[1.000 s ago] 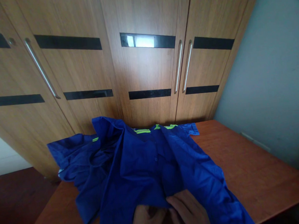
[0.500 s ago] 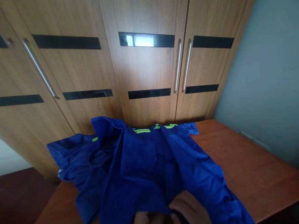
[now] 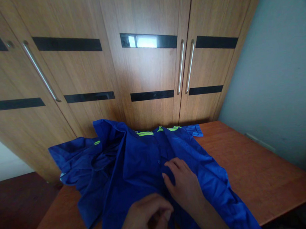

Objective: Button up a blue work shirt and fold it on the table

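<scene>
A blue button-front work shirt with yellow-green strips near its collar lies spread out, its lower part toward me. My right hand is over the front of this shirt, close to a button, with thumb and fingers apart. To its left and nearer to me is my left hand, above the lower front. Its fingers are curled and the thumb meets the fingertips; whether cloth is pinched there I cannot make out. The shirt's bottom edge is partly hidden by both hands.
Beneath the shirt is a reddish-brown wooden surface. More crumpled blue cloth lies at the left. A wooden wardrobe with metal handles stands directly behind, and a pale wall rises at the right.
My right hand has moved up and away from the bottom edge onto the shirt's front, its fingers now apart. My left hand has risen further into view, fingers curled. The shirt lies nearly the same.
</scene>
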The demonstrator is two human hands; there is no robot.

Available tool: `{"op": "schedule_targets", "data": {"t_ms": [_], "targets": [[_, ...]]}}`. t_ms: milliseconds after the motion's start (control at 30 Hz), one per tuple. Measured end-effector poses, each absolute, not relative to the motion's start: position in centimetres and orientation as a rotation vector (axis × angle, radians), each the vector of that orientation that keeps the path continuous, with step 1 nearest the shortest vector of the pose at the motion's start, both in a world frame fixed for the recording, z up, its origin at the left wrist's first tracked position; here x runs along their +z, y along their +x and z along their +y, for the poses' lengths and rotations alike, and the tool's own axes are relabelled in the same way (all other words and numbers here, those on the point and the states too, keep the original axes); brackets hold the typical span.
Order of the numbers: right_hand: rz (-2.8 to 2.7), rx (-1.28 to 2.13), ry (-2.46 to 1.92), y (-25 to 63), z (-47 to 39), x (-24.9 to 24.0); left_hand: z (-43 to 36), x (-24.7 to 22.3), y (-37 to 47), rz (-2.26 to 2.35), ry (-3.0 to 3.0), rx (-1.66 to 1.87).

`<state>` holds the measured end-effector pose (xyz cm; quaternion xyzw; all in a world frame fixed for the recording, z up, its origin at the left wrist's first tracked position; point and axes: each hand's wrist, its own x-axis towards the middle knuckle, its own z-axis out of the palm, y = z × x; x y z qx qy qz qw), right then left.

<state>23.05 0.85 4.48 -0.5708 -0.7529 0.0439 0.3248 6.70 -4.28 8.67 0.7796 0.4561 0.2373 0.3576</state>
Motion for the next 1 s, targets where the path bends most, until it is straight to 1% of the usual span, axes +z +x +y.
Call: {"op": "schedule_targets", "data": {"t_ms": [33, 100, 167, 233, 333, 400, 467, 567, 667, 800, 1000], "targets": [[-2.012, 0.089, -1.535, 22.4, 1.8, 4.8, -3.1, 9.1, 7.2, 1.258, 2.048, 0.674], [-2.079, 0.071, -1.665, 21.7, 3.2, 4.9, -0.7, 9.0, 7.9, 1.372, 2.192, 0.63], [-2.116, 0.086, -1.789, 21.8, 3.8, 4.6, 1.2, 7.9, 7.9, 1.489, 2.326, 0.426], [-2.106, 0.102, -1.826, 22.8, 3.7, 3.8, 2.1, 6.3, 7.4, 1.561, 2.379, 0.207], [-1.995, 0.15, -1.74, 25.0, 2.7, 2.0, 1.8, 4.2, 6.3, 1.575, 2.395, 0.067], [-1.87, 0.27, -1.657, 26.4, 2.0, 0.7, 1.2, 3.4, 5.9, 1.568, 2.406, 0.075], [-1.715, 0.48, -1.583, 27.5, 1.6, -0.4, 0.9, 3.1, 5.7, 1.56, 2.404, 0.105], [-1.482, 0.777, -1.49, 28.4, 1.5, -1.5, 0.9, 3.2, 5.8, 1.545, 2.382, 0.157], [-1.31, 0.949, -1.406, 28.5, 1.9, -2.0, 1.3, 3.8, 6.1, 1.534, 2.371, 0.197], [-1.193, 1.053, -1.341, 28.1, 2.5, -1.6, 2.2, 5.3, 6.6, 1.537, 2.367, 0.284], [-1.176, 1.041, -1.283, 26.7, 3.4, 0.8, 3.3, 7.5, 8.5, 1.553, 2.42, 0.448]]}}
